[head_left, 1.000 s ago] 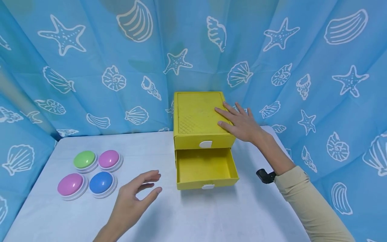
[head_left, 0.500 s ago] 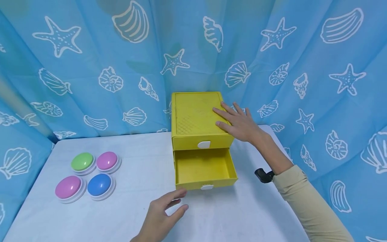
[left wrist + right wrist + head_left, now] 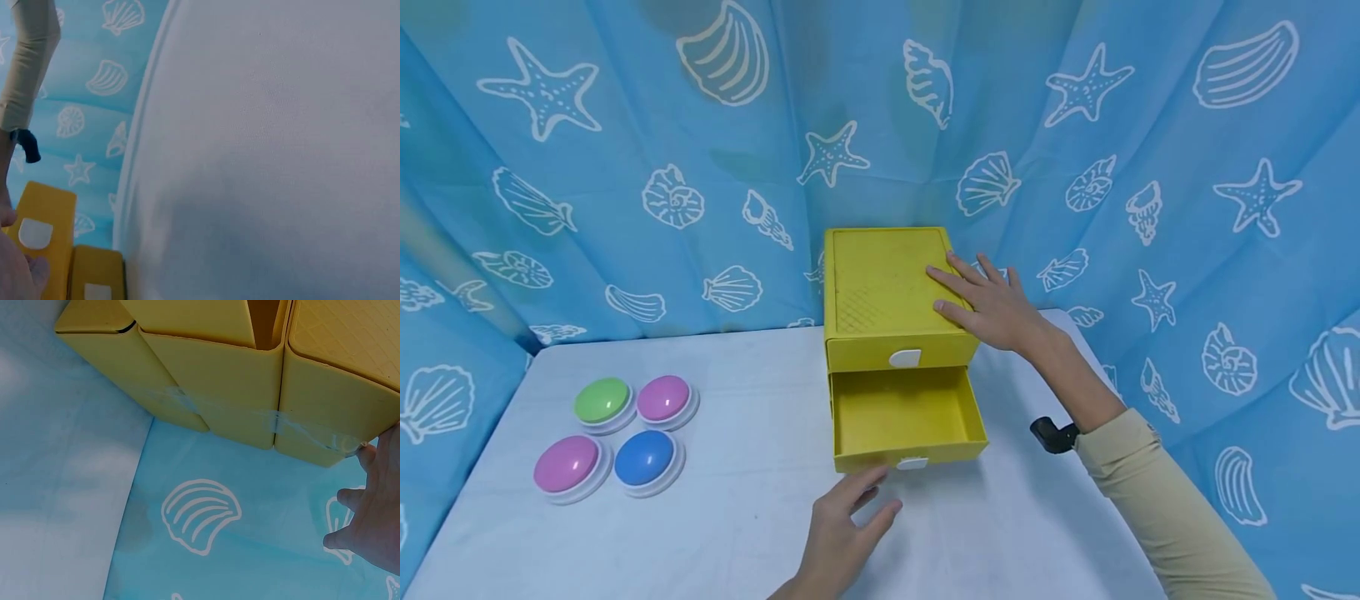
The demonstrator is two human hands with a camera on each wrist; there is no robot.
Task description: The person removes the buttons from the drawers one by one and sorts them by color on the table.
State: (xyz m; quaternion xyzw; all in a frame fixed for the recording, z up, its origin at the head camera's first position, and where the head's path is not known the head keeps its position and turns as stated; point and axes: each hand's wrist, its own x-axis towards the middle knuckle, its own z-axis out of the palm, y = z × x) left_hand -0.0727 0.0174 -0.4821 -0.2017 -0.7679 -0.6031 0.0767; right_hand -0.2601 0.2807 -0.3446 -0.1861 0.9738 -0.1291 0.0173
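Note:
A yellow drawer chest stands at the back of the table, one drawer pulled out with nothing seen inside. My right hand rests spread on the right edge of the chest's top; the right wrist view shows its fingers beside the chest's side wall. Just in front of the pulled-out drawer is my left hand, fingers loosely bent, thumb apart. Its fingertips are by the drawer's lower front edge, left of the white handle; whether they touch is unclear.
Several round push buttons sit at the table's left: a green one, a small pink one, a larger pink one and a blue one. A blue seashell curtain hangs behind the white table.
My left hand has moved right from beside the blue button to the front of the pulled-out drawer. My right hand stays on the chest, and the drawer looks unmoved.

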